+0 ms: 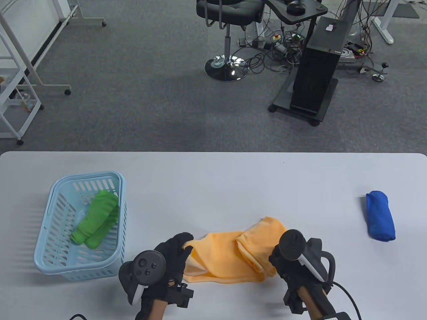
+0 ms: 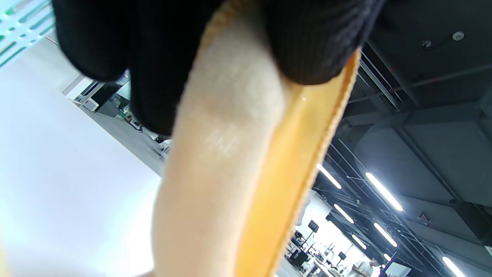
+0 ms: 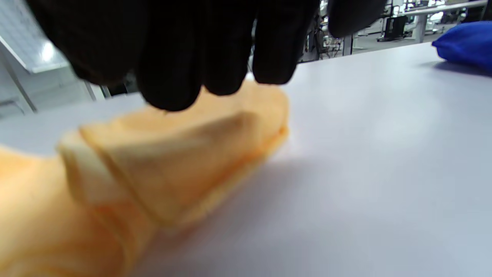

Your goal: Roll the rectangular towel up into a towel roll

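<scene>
An orange towel [image 1: 230, 256] lies crumpled and partly folded on the white table [image 1: 213, 180], near its front edge. My left hand [image 1: 184, 246] pinches the towel's left end; in the left wrist view the towel's hemmed edge [image 2: 238, 154] hangs from between my gloved fingers [image 2: 315, 42]. My right hand [image 1: 278, 260] is over the towel's folded right end. In the right wrist view its fingers [image 3: 173, 80] hang just above the folded towel [image 3: 173, 161], with the thumb held apart and no cloth gripped.
A light blue plastic basket [image 1: 50, 213] at the left holds a rolled green towel [image 1: 98, 216]. A rolled blue towel [image 1: 380, 215] lies at the far right and also shows in the right wrist view [image 3: 465, 40].
</scene>
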A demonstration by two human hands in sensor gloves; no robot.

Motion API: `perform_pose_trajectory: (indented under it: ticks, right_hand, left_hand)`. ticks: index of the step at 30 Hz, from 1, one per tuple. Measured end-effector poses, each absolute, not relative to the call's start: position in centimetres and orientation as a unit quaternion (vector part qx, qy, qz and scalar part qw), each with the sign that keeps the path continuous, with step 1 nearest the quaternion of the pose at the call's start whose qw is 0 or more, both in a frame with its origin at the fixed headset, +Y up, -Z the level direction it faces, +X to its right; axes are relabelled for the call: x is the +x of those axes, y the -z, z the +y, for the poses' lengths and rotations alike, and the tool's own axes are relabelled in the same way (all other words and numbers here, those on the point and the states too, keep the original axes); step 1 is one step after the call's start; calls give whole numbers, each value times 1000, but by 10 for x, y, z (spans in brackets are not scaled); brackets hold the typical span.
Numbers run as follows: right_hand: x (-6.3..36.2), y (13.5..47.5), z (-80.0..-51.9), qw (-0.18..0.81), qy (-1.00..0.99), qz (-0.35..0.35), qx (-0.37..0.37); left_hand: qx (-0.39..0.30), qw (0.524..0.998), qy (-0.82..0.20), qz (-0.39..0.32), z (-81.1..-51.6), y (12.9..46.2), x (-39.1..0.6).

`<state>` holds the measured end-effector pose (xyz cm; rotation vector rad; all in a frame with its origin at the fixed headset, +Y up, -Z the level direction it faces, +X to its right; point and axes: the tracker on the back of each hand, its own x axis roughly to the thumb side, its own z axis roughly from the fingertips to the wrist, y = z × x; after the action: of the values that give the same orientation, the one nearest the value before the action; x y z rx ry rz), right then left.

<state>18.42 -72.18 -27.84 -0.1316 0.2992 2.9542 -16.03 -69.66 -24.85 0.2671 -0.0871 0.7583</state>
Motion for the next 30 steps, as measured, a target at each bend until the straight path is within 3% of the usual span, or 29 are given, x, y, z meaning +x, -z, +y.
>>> perform_pose_trajectory:
  ticks: [5, 8, 10, 12, 18, 21, 23, 30]
  right_hand:
    - [173, 276, -756, -67, -980, 188, 1]
    - [170, 277, -773, -60, -987, 150, -4]
    - [168, 279, -771, -40, -995, 88, -16]
    - [171, 283, -766, -40, -997, 63, -21]
    - [208, 292, -739, -30, -993, 81, -76]
    - [238, 289, -725, 1, -989, 81, -125]
    - [252, 287, -716, 7, -986, 85, -143]
    - [288, 294, -662, -21, -983, 37, -179]
  left_hand:
    - [128, 918, -373, -40, -696, 249, -161]
    - [128, 917, -375, -39, -696, 249, -162]
    - [126, 917, -376, -39, -696, 248, -162]
    - [126, 917, -377, -39, -696, 248, -162]
    - [141, 915, -376, -43, -692, 247, -161]
    - [91, 916, -386, -56, -684, 254, -157]
    - [96, 916, -386, -48, -679, 255, -154]
    - [76, 910, -406, -20, -614, 254, -149]
